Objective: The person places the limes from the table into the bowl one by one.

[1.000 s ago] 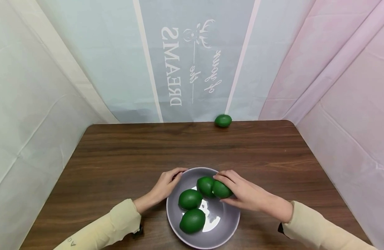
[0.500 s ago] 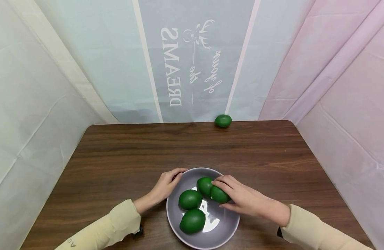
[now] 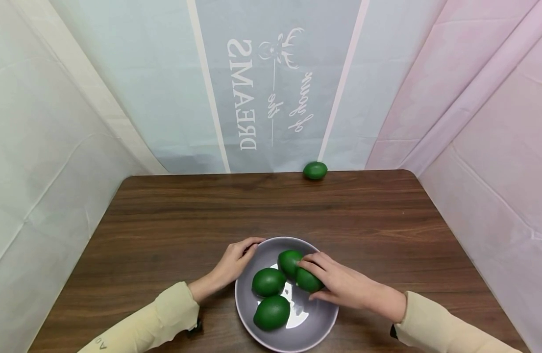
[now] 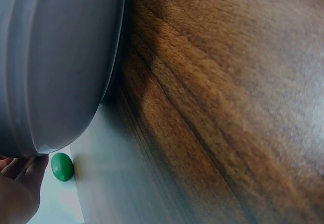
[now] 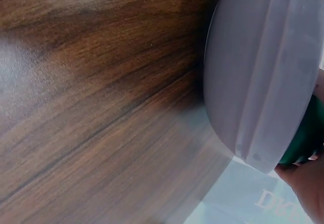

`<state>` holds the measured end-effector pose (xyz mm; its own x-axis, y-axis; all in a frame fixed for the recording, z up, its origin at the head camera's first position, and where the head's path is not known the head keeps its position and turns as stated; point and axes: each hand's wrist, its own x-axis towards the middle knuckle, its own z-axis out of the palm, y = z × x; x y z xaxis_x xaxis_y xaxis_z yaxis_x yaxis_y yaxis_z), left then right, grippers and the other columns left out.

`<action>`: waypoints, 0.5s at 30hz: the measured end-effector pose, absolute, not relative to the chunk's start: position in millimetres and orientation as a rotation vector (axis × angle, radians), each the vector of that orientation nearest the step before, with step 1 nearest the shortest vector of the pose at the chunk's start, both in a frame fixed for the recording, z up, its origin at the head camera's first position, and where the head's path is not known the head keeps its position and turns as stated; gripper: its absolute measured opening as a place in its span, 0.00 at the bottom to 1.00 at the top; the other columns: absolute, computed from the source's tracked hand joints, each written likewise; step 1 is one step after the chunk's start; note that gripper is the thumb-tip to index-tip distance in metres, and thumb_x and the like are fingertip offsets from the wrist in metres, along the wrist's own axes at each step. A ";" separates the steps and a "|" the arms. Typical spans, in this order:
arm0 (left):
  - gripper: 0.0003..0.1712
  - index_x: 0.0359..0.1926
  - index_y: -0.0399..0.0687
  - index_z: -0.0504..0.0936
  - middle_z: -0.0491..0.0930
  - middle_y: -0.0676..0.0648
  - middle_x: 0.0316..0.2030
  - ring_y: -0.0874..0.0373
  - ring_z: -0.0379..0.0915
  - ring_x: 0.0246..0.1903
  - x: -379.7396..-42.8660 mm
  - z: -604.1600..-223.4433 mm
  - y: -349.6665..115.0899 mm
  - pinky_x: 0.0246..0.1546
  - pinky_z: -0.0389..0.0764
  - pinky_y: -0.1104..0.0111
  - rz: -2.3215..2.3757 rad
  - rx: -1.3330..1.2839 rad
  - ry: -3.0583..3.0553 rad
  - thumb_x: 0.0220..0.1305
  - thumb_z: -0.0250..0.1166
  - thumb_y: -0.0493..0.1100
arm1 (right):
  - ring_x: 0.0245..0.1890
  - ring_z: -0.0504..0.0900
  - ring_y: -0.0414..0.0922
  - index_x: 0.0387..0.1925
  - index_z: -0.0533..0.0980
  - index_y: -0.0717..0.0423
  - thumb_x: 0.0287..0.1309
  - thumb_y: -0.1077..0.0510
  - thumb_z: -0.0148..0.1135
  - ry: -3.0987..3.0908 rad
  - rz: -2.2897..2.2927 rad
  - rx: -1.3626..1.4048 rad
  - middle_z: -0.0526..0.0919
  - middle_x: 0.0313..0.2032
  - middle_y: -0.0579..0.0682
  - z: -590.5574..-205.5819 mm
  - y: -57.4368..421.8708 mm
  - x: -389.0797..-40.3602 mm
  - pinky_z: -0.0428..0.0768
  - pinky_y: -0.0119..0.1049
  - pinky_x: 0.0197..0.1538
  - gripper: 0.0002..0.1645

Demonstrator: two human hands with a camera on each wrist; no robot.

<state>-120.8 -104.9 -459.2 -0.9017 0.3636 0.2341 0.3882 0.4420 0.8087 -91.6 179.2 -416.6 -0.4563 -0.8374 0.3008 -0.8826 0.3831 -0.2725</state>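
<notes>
A round grey-purple bowl stands near the front of the table with several green limes in it. My right hand reaches over the bowl's right rim and grips one lime, low inside the bowl. That lime sits against another lime at the back. Two more limes lie on the left side, one lime behind the other lime. At the upper left rim, my left hand holds the bowl's edge; the left wrist view shows its fingers against the bowl's side.
A single lime lies at the back edge of the brown wooden table, against a blue-grey printed cloth. White cloth walls enclose the table on the left and right.
The right hand has moved slightly left and toward the front with its lime, lower into the bowl. The left hand and the bowl have stayed in place.
</notes>
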 end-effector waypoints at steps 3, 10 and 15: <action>0.13 0.48 0.49 0.79 0.80 0.51 0.45 0.61 0.75 0.45 -121.1 -459.4 -104.9 0.43 0.75 0.66 -1.497 -0.694 -2.645 0.68 0.51 0.40 | 0.52 0.67 0.45 0.57 0.65 0.62 0.42 0.50 0.71 -2.501 0.602 1.584 0.67 0.52 0.50 -418.4 179.3 -91.2 0.74 0.38 0.50 0.42; 0.14 0.48 0.48 0.79 0.80 0.51 0.45 0.61 0.74 0.46 -121.2 -459.9 -104.9 0.44 0.75 0.66 -1.498 -0.697 -2.646 0.68 0.51 0.40 | 0.51 0.68 0.46 0.56 0.67 0.63 0.41 0.51 0.72 -2.468 0.579 1.604 0.68 0.52 0.51 -422.9 178.1 -91.7 0.73 0.40 0.50 0.41; 0.14 0.48 0.48 0.79 0.80 0.51 0.45 0.61 0.74 0.46 -121.5 -460.2 -105.2 0.44 0.75 0.66 -1.503 -0.700 -2.641 0.68 0.51 0.39 | 0.50 0.68 0.45 0.55 0.67 0.63 0.38 0.53 0.74 -2.443 0.578 1.612 0.69 0.51 0.51 -425.7 176.7 -91.1 0.71 0.40 0.52 0.41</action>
<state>-121.5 -105.2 -460.2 -0.8991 0.3688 0.2358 0.3911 0.4346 0.8113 -91.1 176.7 -425.7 -0.4072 -0.8490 0.3367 -0.9099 0.3452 -0.2302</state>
